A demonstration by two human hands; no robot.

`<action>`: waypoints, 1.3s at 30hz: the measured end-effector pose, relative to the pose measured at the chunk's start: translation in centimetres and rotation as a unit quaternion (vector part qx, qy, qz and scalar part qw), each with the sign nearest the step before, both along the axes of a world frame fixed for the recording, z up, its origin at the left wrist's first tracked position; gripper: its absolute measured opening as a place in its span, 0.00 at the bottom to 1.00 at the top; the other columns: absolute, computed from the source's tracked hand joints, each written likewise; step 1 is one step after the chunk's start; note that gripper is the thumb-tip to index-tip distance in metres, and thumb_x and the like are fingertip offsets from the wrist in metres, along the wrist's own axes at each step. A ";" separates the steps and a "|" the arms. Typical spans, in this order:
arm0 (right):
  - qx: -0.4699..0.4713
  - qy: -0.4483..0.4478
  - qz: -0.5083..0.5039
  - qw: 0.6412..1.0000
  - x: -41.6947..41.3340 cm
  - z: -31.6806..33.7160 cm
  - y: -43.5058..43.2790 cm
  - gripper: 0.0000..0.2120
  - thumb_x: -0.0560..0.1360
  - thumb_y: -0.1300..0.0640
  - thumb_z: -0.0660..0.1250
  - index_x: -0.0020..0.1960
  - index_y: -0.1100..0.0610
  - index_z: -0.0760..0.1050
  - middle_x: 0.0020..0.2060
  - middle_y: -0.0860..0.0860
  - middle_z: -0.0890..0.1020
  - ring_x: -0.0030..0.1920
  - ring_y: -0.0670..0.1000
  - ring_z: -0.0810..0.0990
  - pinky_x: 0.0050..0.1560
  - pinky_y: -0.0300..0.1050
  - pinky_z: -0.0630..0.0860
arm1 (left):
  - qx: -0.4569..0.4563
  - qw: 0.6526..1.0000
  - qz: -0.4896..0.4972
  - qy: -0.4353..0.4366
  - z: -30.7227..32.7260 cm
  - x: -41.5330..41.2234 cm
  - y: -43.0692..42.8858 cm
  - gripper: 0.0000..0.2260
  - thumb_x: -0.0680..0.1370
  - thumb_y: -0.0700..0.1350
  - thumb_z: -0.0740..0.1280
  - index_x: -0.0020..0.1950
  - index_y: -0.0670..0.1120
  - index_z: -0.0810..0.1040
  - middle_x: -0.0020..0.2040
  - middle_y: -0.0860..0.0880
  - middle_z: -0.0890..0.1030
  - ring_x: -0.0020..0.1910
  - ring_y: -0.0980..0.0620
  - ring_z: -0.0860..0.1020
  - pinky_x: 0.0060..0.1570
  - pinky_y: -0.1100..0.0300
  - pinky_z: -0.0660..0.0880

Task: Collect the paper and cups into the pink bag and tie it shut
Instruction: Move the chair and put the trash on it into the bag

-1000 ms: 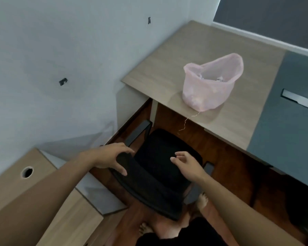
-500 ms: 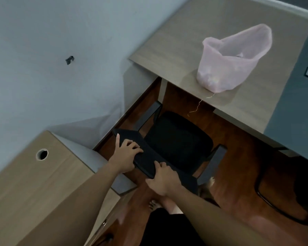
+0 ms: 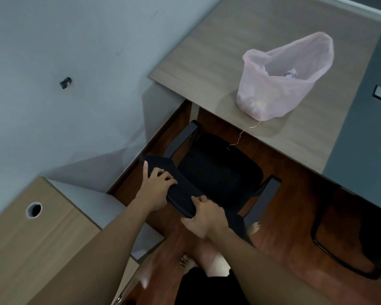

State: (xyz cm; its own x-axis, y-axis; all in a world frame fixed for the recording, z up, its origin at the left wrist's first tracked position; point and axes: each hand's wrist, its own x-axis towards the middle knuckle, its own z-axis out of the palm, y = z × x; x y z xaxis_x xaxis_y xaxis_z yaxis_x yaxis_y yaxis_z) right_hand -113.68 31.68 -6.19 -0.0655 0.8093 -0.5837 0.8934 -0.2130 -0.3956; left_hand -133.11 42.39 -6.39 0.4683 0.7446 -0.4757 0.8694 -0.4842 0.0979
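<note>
Left hand (image 3: 155, 189) and right hand (image 3: 205, 220) curl their fingers over the backrest of the chair (image 3: 218, 172), lower centre, gripping it. The pink bag (image 3: 279, 89) stands open on the desk (image 3: 207, 51), upper right, well apart from those fingers.

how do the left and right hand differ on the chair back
The left hand sits farther along the chair back, nearer the wall; the right hand holds its near end. The left hand has one finger stretched straight; the right hand's fingers are all curled. Both grip the chair back.
</note>
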 end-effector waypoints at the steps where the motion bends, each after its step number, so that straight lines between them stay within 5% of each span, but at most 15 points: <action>1: 0.004 -0.003 0.000 1.000 0.7 0.1 0.7 0.44 0.76 0.29 0.64 0.86 0.51 0.66 0.74 0.51 0.75 0.70 0.56 0.78 0.67 0.55 0.78 | 0.003 1.000 -0.002 0.003 0.0 0.7 0.7 0.26 0.79 0.54 0.72 0.77 0.62 0.74 0.76 0.56 0.73 0.83 0.43 0.59 0.76 0.26 0.27; 22: 0.037 -0.014 0.015 0.999 20.3 1.2 16.6 0.41 0.74 0.28 0.65 0.81 0.47 0.72 0.69 0.48 0.77 0.66 0.55 0.80 0.63 0.54 0.80 | 0.000 0.999 0.037 0.014 0.0 19.5 15.5 0.25 0.79 0.56 0.71 0.77 0.64 0.73 0.75 0.58 0.73 0.80 0.43 0.61 0.76 0.24 0.28; 39: 0.028 -0.015 -0.020 0.999 24.5 0.1 23.1 0.43 0.73 0.26 0.64 0.83 0.44 0.69 0.70 0.49 0.76 0.67 0.54 0.79 0.66 0.56 0.78 | 0.015 0.999 0.021 0.030 -0.4 23.8 23.1 0.24 0.80 0.52 0.71 0.76 0.64 0.74 0.75 0.57 0.74 0.80 0.43 0.62 0.75 0.25 0.26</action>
